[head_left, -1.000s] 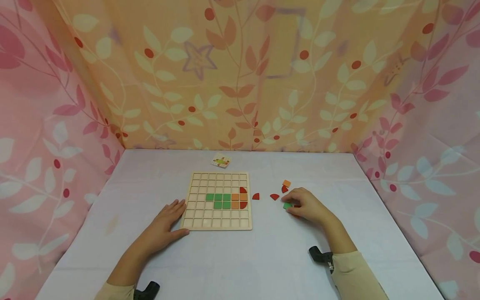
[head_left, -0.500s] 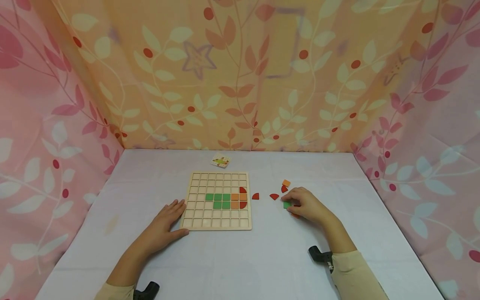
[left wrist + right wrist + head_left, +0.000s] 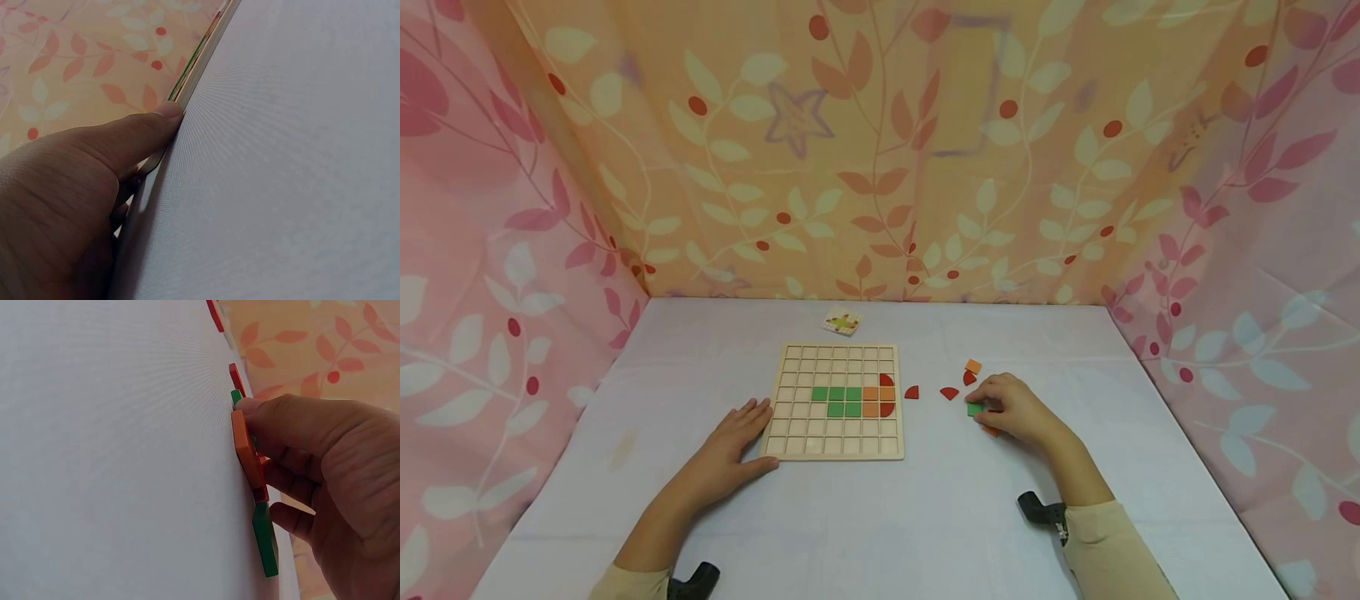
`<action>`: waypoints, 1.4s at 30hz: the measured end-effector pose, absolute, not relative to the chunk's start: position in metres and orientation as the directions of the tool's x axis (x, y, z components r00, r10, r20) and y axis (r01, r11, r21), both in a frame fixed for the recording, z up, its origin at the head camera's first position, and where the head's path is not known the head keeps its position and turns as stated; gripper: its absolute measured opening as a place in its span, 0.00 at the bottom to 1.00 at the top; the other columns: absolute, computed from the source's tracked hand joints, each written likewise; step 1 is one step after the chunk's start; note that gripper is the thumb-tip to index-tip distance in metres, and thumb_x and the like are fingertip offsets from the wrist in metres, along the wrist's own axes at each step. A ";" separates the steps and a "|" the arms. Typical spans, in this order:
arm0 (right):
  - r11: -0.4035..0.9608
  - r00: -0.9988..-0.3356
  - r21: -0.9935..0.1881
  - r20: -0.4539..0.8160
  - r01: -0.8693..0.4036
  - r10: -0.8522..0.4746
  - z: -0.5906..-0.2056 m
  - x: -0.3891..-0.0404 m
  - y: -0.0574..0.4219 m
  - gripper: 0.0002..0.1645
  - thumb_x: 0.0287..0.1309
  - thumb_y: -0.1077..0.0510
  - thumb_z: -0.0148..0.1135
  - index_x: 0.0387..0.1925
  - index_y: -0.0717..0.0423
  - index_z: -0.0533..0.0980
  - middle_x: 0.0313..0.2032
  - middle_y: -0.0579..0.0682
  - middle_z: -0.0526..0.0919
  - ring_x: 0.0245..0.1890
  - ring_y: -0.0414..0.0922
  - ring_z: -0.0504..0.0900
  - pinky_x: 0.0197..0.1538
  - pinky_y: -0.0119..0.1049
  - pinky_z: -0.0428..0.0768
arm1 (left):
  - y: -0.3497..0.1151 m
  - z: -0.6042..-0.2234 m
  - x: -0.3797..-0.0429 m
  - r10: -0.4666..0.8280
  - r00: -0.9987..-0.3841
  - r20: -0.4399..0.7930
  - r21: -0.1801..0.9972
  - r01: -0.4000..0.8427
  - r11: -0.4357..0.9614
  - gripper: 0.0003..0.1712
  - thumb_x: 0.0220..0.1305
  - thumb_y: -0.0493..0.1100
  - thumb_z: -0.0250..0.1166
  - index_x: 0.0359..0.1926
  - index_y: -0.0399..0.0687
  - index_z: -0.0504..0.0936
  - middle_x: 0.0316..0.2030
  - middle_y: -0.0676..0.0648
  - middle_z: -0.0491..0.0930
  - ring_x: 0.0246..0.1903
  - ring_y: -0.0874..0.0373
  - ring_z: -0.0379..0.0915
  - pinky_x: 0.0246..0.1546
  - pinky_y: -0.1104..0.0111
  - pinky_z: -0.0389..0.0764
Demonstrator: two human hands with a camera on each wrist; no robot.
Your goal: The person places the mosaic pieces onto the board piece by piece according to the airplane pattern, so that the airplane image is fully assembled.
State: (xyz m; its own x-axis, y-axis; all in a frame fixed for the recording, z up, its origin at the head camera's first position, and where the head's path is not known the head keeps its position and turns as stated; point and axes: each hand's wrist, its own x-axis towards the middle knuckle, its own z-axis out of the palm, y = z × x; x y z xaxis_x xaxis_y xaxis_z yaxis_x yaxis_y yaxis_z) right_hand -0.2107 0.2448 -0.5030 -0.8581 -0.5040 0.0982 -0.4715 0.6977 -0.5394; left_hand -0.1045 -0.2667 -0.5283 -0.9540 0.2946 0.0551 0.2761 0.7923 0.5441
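My left hand [image 3: 727, 450] rests beside a wooden grid board [image 3: 842, 457], fingers spread along its left edge. Its thumb touches the near left corner, as the left wrist view also shows. Green, orange and red tiles fill some of the grid cells. To the right of the board, my right hand [image 3: 1017, 410] pinches a green square tile [image 3: 973, 410] at the table surface. Under that hand lie an orange tile [image 3: 245, 447] and another green tile [image 3: 265, 540], seen in the right wrist view. The palm hides part of this pile in the head view.
Red quarter-round tiles [image 3: 949, 393] lie between the board and the right hand. Beyond that hand is an orange square tile [image 3: 973, 367] near another red piece [image 3: 969, 378]. A small picture card [image 3: 842, 322] lies behind the board. Patterned cloth [image 3: 880, 167] encloses the table.
Hardly anything differs. My right fingers have shifted very slightly at the green tile; the left hand and the board stay where they were.
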 end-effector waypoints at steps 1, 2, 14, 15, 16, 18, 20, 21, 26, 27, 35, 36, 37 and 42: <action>0.697 -0.856 -0.537 0.101 -0.476 -0.507 -0.503 -0.211 0.245 0.16 0.54 0.60 0.77 0.46 0.48 0.87 0.46 0.43 0.85 0.52 0.48 0.75 0.53 0.45 0.78 | -0.267 -0.528 -0.104 0.296 -0.953 0.065 0.543 0.283 0.791 0.52 0.60 0.58 0.75 0.77 0.40 0.63 0.78 0.43 0.58 0.80 0.41 0.46 0.81 0.51 0.42; 0.695 -0.854 -0.535 0.104 -0.480 -0.510 -0.503 -0.211 0.245 0.16 0.54 0.60 0.77 0.46 0.47 0.87 0.46 0.43 0.85 0.51 0.47 0.75 0.53 0.44 0.78 | -0.267 -0.528 -0.104 0.296 -0.952 0.077 0.543 0.289 0.788 0.52 0.59 0.58 0.75 0.77 0.39 0.63 0.78 0.42 0.59 0.79 0.40 0.46 0.81 0.51 0.43; 0.695 -0.863 -0.553 0.092 -0.459 -0.497 -0.500 -0.212 0.242 0.16 0.57 0.59 0.76 0.48 0.47 0.87 0.48 0.44 0.83 0.54 0.48 0.75 0.59 0.51 0.77 | -0.267 -0.529 -0.104 0.286 -0.957 0.052 0.540 0.268 0.798 0.53 0.60 0.58 0.75 0.77 0.41 0.63 0.79 0.44 0.58 0.80 0.42 0.45 0.81 0.51 0.43; 0.695 -0.863 -0.553 0.095 -0.460 -0.496 -0.500 -0.211 0.242 0.15 0.57 0.59 0.75 0.48 0.47 0.87 0.48 0.44 0.83 0.55 0.48 0.75 0.59 0.52 0.77 | -0.267 -0.529 -0.104 0.289 -0.956 0.061 0.537 0.275 0.797 0.53 0.59 0.58 0.75 0.77 0.40 0.63 0.78 0.43 0.58 0.80 0.41 0.46 0.81 0.50 0.44; 0.692 -0.863 -0.557 0.098 -0.460 -0.495 -0.498 -0.211 0.241 0.15 0.57 0.59 0.75 0.48 0.47 0.86 0.48 0.44 0.83 0.55 0.48 0.75 0.60 0.52 0.77 | -0.267 -0.529 -0.104 0.290 -0.955 0.069 0.536 0.280 0.796 0.53 0.59 0.58 0.75 0.77 0.40 0.63 0.78 0.43 0.58 0.79 0.41 0.46 0.80 0.50 0.44; 0.689 -0.866 -0.564 0.103 -0.455 -0.488 -0.495 -0.209 0.240 0.16 0.57 0.59 0.76 0.48 0.47 0.87 0.48 0.44 0.82 0.55 0.48 0.75 0.60 0.53 0.76 | -0.267 -0.529 -0.104 0.294 -0.952 0.082 0.536 0.291 0.793 0.53 0.59 0.58 0.75 0.77 0.39 0.63 0.78 0.43 0.59 0.79 0.41 0.47 0.80 0.48 0.45; 0.685 -0.870 -0.571 0.112 -0.453 -0.481 -0.491 -0.208 0.239 0.16 0.56 0.60 0.76 0.47 0.47 0.87 0.48 0.45 0.82 0.55 0.49 0.74 0.61 0.54 0.76 | -0.266 -0.528 -0.104 0.301 -0.949 0.091 0.539 0.301 0.787 0.52 0.59 0.58 0.75 0.76 0.39 0.63 0.78 0.42 0.59 0.79 0.40 0.47 0.79 0.46 0.47; 0.683 -0.871 -0.574 0.116 -0.451 -0.478 -0.489 -0.207 0.239 0.16 0.56 0.60 0.76 0.47 0.48 0.87 0.48 0.45 0.82 0.56 0.49 0.74 0.62 0.54 0.76 | -0.266 -0.528 -0.104 0.303 -0.949 0.089 0.543 0.301 0.783 0.52 0.60 0.58 0.75 0.76 0.39 0.63 0.78 0.42 0.58 0.79 0.40 0.47 0.79 0.45 0.47; 0.672 -0.866 -0.581 0.122 -0.459 -0.485 -0.481 -0.203 0.233 0.16 0.57 0.61 0.74 0.48 0.48 0.87 0.48 0.43 0.82 0.58 0.50 0.74 0.64 0.57 0.75 | -0.265 -0.528 -0.101 0.303 -0.949 0.081 0.558 0.295 0.775 0.52 0.59 0.58 0.75 0.76 0.39 0.64 0.78 0.42 0.59 0.79 0.40 0.47 0.79 0.44 0.47; 0.671 -0.863 -0.579 0.125 -0.464 -0.489 -0.480 -0.203 0.231 0.16 0.57 0.61 0.74 0.48 0.48 0.86 0.48 0.42 0.82 0.59 0.49 0.73 0.65 0.57 0.75 | -0.266 -0.528 -0.101 0.302 -0.950 0.079 0.561 0.293 0.774 0.52 0.59 0.58 0.75 0.76 0.39 0.64 0.78 0.43 0.59 0.79 0.40 0.47 0.79 0.45 0.46; 0.642 -0.826 -0.539 0.214 -0.545 -0.521 -0.463 -0.204 0.211 0.17 0.56 0.62 0.75 0.48 0.48 0.87 0.45 0.39 0.82 0.54 0.44 0.74 0.58 0.50 0.79 | -0.266 -0.529 -0.101 0.301 -0.949 0.091 0.553 0.300 0.778 0.52 0.60 0.59 0.74 0.77 0.40 0.64 0.78 0.43 0.58 0.79 0.40 0.47 0.81 0.54 0.43; 0.642 -0.825 -0.538 0.214 -0.546 -0.523 -0.461 -0.204 0.207 0.17 0.56 0.61 0.76 0.49 0.47 0.87 0.45 0.38 0.82 0.53 0.43 0.74 0.57 0.48 0.79 | -0.266 -0.529 -0.101 0.301 -0.949 0.089 0.552 0.299 0.779 0.52 0.60 0.59 0.74 0.77 0.40 0.64 0.78 0.43 0.58 0.79 0.40 0.47 0.81 0.54 0.42; 0.642 -0.824 -0.537 0.212 -0.548 -0.526 -0.458 -0.205 0.204 0.17 0.56 0.60 0.76 0.49 0.46 0.87 0.45 0.37 0.82 0.52 0.42 0.74 0.56 0.47 0.80 | -0.267 -0.529 -0.102 0.302 -0.949 0.090 0.551 0.300 0.779 0.52 0.60 0.59 0.74 0.77 0.40 0.64 0.78 0.43 0.58 0.79 0.40 0.47 0.81 0.54 0.43; 0.630 -0.817 -0.545 0.206 -0.553 -0.539 -0.451 -0.209 0.183 0.16 0.57 0.58 0.76 0.48 0.44 0.87 0.44 0.35 0.82 0.52 0.40 0.73 0.55 0.44 0.79 | -0.268 -0.529 -0.101 0.302 -0.948 0.099 0.560 0.304 0.771 0.52 0.60 0.59 0.74 0.77 0.39 0.64 0.78 0.42 0.59 0.79 0.40 0.47 0.81 0.55 0.41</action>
